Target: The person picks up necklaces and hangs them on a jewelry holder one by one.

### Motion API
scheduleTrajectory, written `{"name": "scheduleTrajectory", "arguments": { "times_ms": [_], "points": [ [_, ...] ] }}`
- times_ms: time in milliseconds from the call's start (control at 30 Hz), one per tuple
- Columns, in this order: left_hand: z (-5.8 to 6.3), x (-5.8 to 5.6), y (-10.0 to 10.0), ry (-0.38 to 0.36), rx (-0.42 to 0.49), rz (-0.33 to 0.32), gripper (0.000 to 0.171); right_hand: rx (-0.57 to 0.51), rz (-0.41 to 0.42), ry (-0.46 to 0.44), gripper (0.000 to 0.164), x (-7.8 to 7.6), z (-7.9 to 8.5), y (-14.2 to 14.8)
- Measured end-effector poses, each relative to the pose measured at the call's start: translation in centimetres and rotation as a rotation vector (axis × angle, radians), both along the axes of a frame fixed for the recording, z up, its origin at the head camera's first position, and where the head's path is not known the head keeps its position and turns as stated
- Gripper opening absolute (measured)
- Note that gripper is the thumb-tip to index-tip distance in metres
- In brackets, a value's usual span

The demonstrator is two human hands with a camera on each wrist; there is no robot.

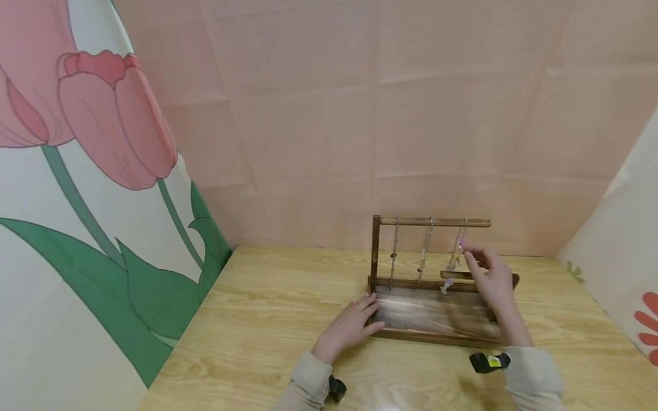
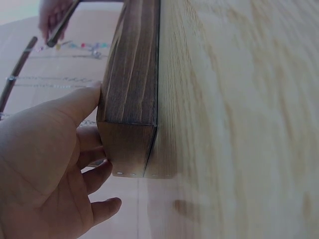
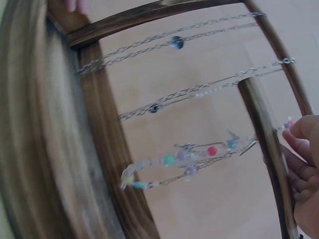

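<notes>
A dark wooden jewelry stand (image 1: 432, 311) has a shallow tray base, a tall top bar (image 1: 411, 221) and a shorter, lower bar (image 3: 264, 144). My right hand (image 1: 496, 279) is at its right side, thumb and index finger pinching a beaded necklace (image 3: 212, 151) near its upper end. Pastel and red beads with fine chain hang past the lower bar, close to the top bar's right part. My left hand (image 1: 349, 325) rests on the tray's left end, thumb at the front rim (image 2: 132, 84) and fingers extended along the end wall, some tips apart from it.
Two silver chain necklaces, one on the left (image 1: 394, 251) with a small dark pendant and one in the middle (image 1: 425, 251), hang from the top bar. The light wooden table (image 1: 247, 319) meets a pink cloth backdrop (image 1: 308, 142) behind the stand. Flower-printed panels flank both sides.
</notes>
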State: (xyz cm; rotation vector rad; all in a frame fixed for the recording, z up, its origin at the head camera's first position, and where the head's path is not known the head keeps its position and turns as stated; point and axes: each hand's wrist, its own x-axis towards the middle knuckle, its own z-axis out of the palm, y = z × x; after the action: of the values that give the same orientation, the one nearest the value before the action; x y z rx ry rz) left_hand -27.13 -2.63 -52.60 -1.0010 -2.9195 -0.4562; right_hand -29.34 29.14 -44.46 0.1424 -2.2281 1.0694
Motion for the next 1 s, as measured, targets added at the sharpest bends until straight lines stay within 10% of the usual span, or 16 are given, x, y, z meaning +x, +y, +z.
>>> {"name": "scheduleTrajectory", "arguments": {
  "times_ms": [1000],
  "points": [
    [0.2,-3.4,-0.8,0.071,-0.087,-0.132,0.068,0.442,0.011,0.352,0.052,-1.3,-1.3,-1.0]
  ]
}}
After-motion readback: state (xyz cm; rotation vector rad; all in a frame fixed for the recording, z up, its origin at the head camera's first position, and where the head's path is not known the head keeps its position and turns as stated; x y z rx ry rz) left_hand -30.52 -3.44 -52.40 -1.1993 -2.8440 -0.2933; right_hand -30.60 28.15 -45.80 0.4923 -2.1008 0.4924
